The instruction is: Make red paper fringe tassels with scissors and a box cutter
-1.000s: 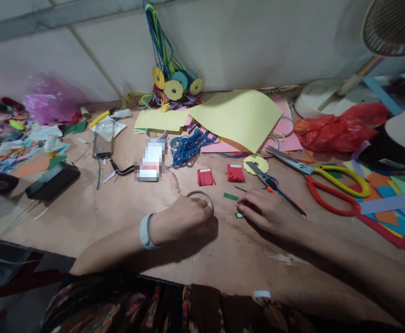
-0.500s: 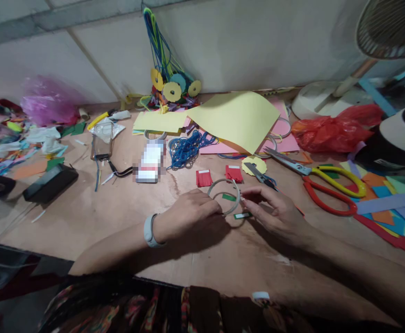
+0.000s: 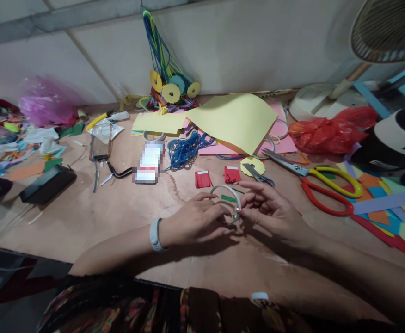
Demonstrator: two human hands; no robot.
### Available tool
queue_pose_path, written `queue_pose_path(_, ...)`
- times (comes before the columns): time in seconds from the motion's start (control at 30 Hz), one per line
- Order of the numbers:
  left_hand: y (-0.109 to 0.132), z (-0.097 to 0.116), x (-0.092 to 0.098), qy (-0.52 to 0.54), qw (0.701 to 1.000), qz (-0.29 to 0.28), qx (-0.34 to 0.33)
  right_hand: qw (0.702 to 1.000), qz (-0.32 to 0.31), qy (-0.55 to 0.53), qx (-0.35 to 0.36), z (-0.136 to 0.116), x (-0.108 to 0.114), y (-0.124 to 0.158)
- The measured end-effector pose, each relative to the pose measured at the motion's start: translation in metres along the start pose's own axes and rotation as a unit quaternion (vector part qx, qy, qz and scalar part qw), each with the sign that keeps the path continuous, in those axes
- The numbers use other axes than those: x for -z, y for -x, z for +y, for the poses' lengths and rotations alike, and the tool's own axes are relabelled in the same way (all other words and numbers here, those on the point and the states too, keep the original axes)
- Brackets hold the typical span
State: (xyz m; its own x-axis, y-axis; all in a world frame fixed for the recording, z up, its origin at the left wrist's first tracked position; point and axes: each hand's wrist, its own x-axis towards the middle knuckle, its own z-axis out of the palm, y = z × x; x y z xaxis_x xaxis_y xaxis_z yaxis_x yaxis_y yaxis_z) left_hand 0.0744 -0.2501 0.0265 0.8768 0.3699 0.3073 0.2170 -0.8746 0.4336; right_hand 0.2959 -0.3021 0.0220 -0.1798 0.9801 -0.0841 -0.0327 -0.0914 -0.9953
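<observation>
A thin, pale ring (image 3: 239,200) stands on edge over the table, pinched on its right side between the thumb and fingers of my right hand (image 3: 270,210). My left hand (image 3: 195,219), a pale band around its wrist, is at the ring's left side with its fingers apart; whether a fingertip touches the ring I cannot tell. Through the ring a green strip (image 3: 228,198) shows on the table, and a second green piece is partly covered. Just beyond lie two red fringed paper pieces, one to the left (image 3: 202,179) and one to the right (image 3: 232,175).
Large scissors (image 3: 313,178) lie to the right, beside colored paper scraps (image 3: 379,192). A cutter (image 3: 254,172) rests on a yellow scalloped disc. Blue cord (image 3: 183,150), a phone (image 3: 149,162) and yellow paper (image 3: 233,118) are farther back. A black box (image 3: 48,184) sits left.
My left fingers have loosened from the ring and spread apart. The ring has turned more edge-on, and my right hand has shifted slightly left with it.
</observation>
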Motion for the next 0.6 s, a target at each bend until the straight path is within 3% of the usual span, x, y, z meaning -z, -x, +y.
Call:
queue_pose_path(0.1,-0.001,0.004,-0.005,0.002,1.0,0.024,-0.018,0.997,-0.027,0.068,0.036,0.006,-0.001,0.007)
queue_pose_path(0.2,-0.001,0.007,-0.005,-0.038,0.999,0.008,-0.032,0.991,-0.042,0.102,0.07,0.01,0.0,0.008)
queue_pose_path(0.43,0.002,0.007,-0.005,-0.154,0.987,-0.014,-0.047,0.975,0.028,0.184,0.124,0.013,0.003,0.007)
queue_pose_path(0.6,0.004,0.006,-0.008,-0.179,0.983,-0.022,-0.035,0.965,0.034,0.219,0.141,0.014,0.006,0.004)
